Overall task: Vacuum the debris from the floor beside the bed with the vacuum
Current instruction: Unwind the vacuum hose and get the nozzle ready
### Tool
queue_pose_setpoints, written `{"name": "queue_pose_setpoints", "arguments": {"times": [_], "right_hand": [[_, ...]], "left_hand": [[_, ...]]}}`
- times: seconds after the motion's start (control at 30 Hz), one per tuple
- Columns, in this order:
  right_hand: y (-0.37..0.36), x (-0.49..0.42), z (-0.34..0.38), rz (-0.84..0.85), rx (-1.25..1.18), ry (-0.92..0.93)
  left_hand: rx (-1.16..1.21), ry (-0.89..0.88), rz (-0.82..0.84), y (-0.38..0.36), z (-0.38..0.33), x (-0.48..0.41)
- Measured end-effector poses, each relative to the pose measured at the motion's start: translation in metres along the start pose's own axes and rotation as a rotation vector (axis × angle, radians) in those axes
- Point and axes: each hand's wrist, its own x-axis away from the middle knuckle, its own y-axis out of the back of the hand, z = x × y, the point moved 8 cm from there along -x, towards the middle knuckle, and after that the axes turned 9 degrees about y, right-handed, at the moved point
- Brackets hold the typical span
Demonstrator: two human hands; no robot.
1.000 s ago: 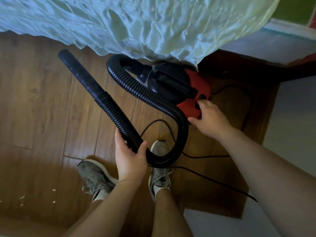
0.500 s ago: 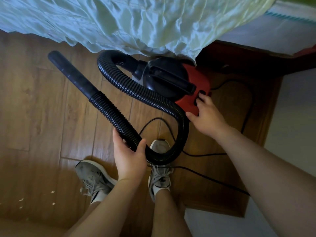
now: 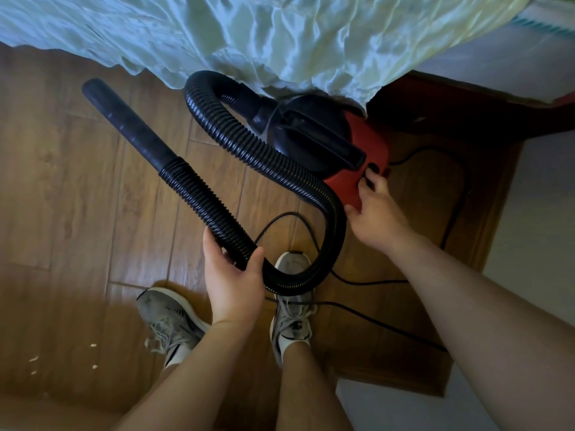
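Observation:
A red and black vacuum (image 3: 367,150) stands on the wooden floor at the foot of the bed, partly under the hanging sheet. Its ribbed black hose (image 3: 249,154) loops from the body round to my left hand (image 3: 231,281), which grips it near my right shoe. The smooth nozzle tube (image 3: 124,119) points up and left, off toward the bed. My right hand (image 3: 378,209) rests on the red casing, fingertips touching the dark switch (image 3: 371,168). Small pale bits of debris (image 3: 93,345) lie on the floor at the lower left.
A pale green bed sheet (image 3: 249,35) hangs across the top. A black power cord (image 3: 457,197) curls right of the vacuum and runs past my shoes (image 3: 168,318). A dark wooden bed frame (image 3: 466,116) is at the right, and a light floor (image 3: 544,228) beyond it.
My right hand has slid up the red casing until its fingertips reach the switch. The hose and my left hand hold about the same place; my head has tilted slightly.

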Motion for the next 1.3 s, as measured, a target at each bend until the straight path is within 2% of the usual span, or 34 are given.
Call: {"name": "queue_pose_setpoints", "arguments": {"times": [0.3,0.63,1.17,1.3], "right_hand": [[0.005,0.013,0.019,0.016,0.031,0.033],[0.037,0.053,0.079,-0.051,0.063,0.082],[0.054,0.081,0.261,-0.102,0.139,0.351],[0.042,0.081,0.299,-0.057,0.141,0.378]], "left_hand": [[0.011,0.005,-0.027,0.021,-0.005,0.013],[0.041,0.022,-0.014,0.068,-0.03,0.026],[0.145,0.056,-0.043,0.161,-0.055,0.037],[0.164,0.031,-0.053,0.184,-0.062,0.035]]}}
